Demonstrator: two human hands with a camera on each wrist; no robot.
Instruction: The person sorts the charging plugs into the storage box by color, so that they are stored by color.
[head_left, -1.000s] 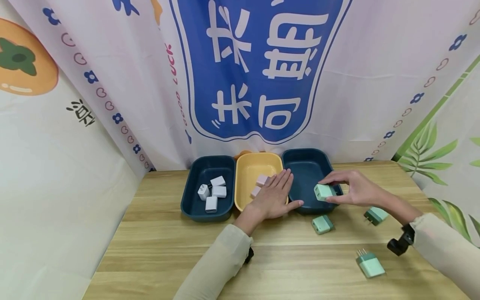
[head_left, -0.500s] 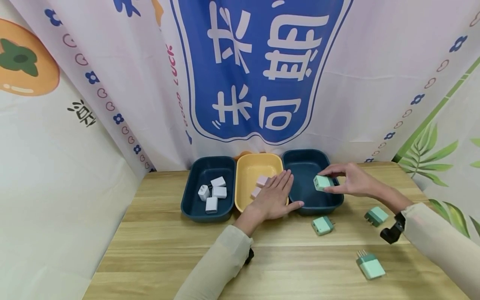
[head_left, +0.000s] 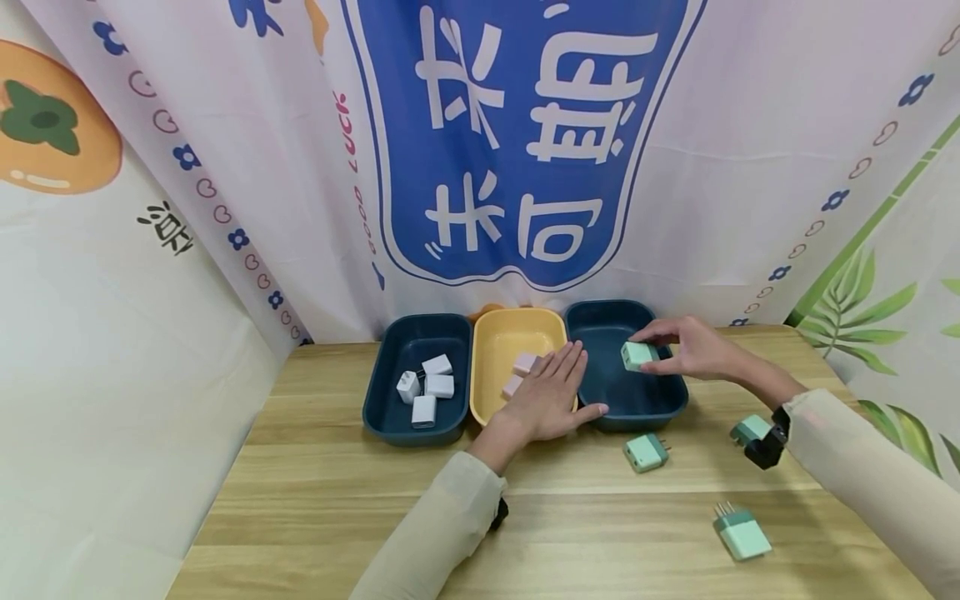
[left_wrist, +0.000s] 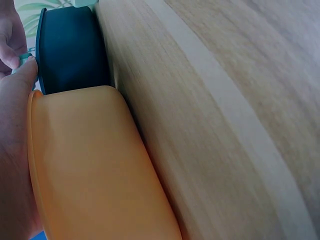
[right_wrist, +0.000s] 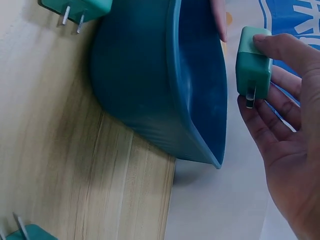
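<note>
With the right hand (head_left: 693,352) I hold one green charger plug (head_left: 636,357) in a narrow pinch, thumb on one side and fingers on the other. It hangs above the right-hand navy tray (head_left: 609,330), over this tray's right half. In the right wrist view it is apart from the rim, and a metal prong comes out of its dark green end. The left hand (head_left: 551,396) lies with straight fingers over the near right corner of the yellow tray (head_left: 517,321), and I see nothing held in it. Both trays stand at the back edge of the worktop (head_left: 585,533).

To put the plug down well, I think I should bring it more to the middle of the tray, lower it below the rim, and only then spread the fingers. The prong might catch on the right edge if I descend too early. The left hand should rest lightly, because a hard press may tip the yellow tray.
</note>
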